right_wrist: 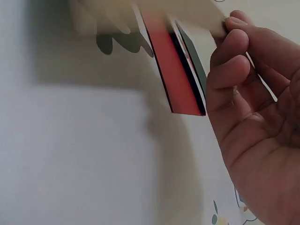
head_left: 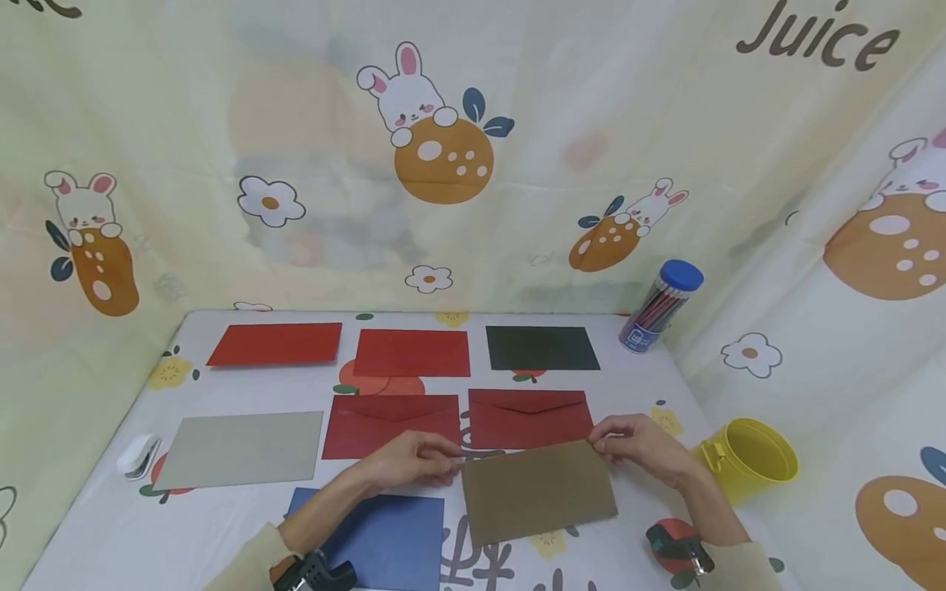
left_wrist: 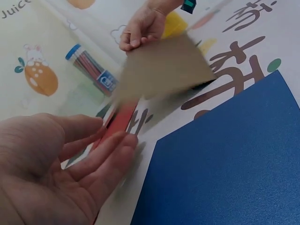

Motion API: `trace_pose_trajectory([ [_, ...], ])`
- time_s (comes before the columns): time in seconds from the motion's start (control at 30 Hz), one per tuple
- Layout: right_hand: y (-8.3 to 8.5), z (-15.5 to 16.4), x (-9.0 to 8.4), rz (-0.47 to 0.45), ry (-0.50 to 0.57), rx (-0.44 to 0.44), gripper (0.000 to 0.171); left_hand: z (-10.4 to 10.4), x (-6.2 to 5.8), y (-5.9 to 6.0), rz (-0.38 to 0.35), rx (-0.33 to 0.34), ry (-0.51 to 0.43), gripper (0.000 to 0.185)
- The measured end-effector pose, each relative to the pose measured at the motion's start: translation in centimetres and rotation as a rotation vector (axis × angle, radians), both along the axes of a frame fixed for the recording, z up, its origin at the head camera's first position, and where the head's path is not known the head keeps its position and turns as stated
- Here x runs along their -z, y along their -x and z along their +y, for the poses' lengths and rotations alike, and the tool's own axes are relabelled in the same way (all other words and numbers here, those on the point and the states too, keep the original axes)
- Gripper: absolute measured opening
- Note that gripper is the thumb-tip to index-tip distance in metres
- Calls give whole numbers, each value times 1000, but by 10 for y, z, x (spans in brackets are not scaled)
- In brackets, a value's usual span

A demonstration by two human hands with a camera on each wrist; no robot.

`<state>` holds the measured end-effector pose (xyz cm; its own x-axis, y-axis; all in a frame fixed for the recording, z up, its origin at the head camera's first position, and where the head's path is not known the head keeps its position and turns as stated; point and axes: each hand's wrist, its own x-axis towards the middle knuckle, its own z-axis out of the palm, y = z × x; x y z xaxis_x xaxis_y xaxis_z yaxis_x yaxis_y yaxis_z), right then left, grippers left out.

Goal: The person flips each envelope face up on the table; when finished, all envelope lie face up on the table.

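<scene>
Both hands held a brown envelope [head_left: 539, 490] near the table's [head_left: 636, 386] front edge: the left hand [head_left: 410, 460] pinched its far left corner, the right hand [head_left: 639, 447] its far right corner. It lay just beside a blue envelope [head_left: 384, 533] and in front of two red envelopes [head_left: 528, 417].

Pencil tube [head_left: 660, 306] behind bucket [head_left: 748, 456]
</scene>
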<state>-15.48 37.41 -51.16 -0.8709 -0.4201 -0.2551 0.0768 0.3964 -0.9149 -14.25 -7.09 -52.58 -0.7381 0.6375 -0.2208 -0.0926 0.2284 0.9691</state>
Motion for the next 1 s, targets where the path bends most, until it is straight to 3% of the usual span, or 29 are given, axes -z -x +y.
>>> trace_pose_trajectory([
  [0.27, 2, -2, -1, 17, -3, 27, 21, 5, -6, 0, 15, 7, -79, 27],
  [0.43, 1, -6, 1, 44, 6, 48, 23, 9, -5, 1, 42, 10, -79, 26],
  [0.7, -1, -7, 5, -3, 66, 72, 27, 12, -4, 3, 85, -39, -87, 25],
  [1.0, 0, -5, 10, -16, 1, -21, 22, 11, -2, 5, 84, -92, -67, 26],
])
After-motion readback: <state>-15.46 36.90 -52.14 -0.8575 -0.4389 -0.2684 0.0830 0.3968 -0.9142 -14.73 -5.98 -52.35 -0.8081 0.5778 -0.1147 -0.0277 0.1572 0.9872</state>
